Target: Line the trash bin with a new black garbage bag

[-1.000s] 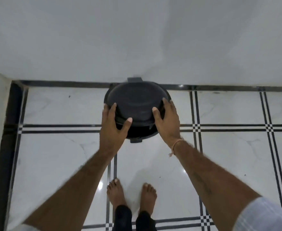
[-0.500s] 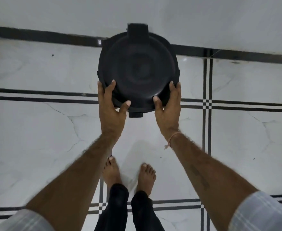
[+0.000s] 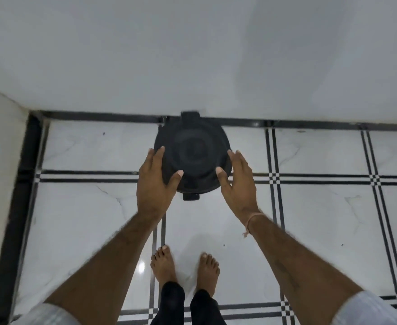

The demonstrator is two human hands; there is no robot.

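Note:
The round black trash bin [image 3: 192,151] stands on the floor against the wall, seen from above, with its lid down and a pedal tab toward me. Its inside is hidden. My left hand [image 3: 156,184] hovers at the bin's left side, fingers straight and thumb over the lid's edge. My right hand [image 3: 238,184] is at the bin's right side, fingers spread, thumb near the rim. Both hands look slightly above the bin and do not grip it. I see no garbage bag.
White marble floor [image 3: 321,219] with black stripe lines runs all around. A white wall [image 3: 192,55] rises just behind the bin, and a second wall [image 3: 0,160] closes the left side. My bare feet [image 3: 184,268] stand just short of the bin.
The bin, held in both hands before, now sits lower and farther from me on the floor by the wall. My fingers have straightened and come off its sides.

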